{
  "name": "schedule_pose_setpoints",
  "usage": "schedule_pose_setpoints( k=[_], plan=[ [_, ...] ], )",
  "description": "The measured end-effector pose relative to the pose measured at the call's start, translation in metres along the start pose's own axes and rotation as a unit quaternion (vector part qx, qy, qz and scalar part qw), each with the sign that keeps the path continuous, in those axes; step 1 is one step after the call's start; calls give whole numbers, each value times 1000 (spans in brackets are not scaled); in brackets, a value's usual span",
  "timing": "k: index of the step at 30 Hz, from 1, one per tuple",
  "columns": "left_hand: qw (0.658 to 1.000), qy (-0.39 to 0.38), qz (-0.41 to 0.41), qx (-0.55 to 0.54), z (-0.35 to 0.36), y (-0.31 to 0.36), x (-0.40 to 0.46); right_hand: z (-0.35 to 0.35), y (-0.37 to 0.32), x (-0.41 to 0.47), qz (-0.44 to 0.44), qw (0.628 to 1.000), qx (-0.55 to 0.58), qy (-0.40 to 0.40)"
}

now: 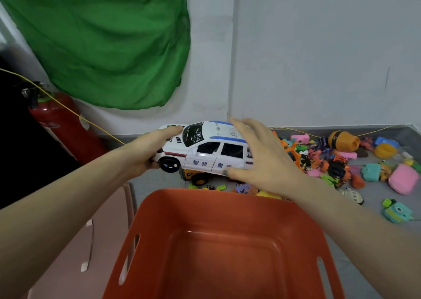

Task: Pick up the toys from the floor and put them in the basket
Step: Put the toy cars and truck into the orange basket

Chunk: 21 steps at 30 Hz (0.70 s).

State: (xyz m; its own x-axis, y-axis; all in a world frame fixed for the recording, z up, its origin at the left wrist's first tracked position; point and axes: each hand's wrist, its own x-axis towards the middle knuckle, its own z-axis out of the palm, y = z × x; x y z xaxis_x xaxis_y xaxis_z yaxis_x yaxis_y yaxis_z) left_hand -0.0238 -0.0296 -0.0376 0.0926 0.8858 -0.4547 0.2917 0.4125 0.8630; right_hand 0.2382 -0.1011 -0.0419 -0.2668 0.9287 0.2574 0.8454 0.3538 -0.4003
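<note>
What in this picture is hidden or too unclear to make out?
Head view only:
- Rear of the police car: hidden by the right hand.
- Yellow truck: mostly hidden beneath the car.
- Basket: near side cut off by the bottom edge.
- Toy pile: pieces too small to identify.

I see a white police car [205, 148] lifted level above the floor, empty orange basket [218, 248] just below, small bright toys [337, 161] heaped on the floor at right
</note>
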Motion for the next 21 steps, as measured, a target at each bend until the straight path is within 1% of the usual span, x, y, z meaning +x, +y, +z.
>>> schedule_pose_setpoints(
  k=[3,8,10,11,12,14,15,16,19,21],
  plan=[
    [1000,-12,4,27,-1,0,-7,-3,11,0,50,998,9,-36],
    [999,-21,23,33,-1,-2,-21,-10,9,-7,106,981,123,-107],
    [998,-19,55,38,-1,-4,-28,-17,11,-10,153,961,189,-131],
    [997,-18,74,34,0,-7,-33,-19,11,-11,186,942,242,-139],
    [995,-12,93,25,1,-11,-38,-20,10,-13,227,913,313,-133],
    [991,1,133,10,2,-20,-48,-21,7,-11,313,836,441,-91],
    [989,5,148,9,2,-23,-54,-23,5,-12,343,805,479,-73],
    [987,7,162,8,3,-25,-60,-26,3,-15,352,792,495,-69],
    [978,27,207,15,4,-29,-73,-35,1,-26,344,817,457,-71],
    [971,40,232,29,2,-28,-84,-41,-7,-33,337,828,442,-79]
  ],
)
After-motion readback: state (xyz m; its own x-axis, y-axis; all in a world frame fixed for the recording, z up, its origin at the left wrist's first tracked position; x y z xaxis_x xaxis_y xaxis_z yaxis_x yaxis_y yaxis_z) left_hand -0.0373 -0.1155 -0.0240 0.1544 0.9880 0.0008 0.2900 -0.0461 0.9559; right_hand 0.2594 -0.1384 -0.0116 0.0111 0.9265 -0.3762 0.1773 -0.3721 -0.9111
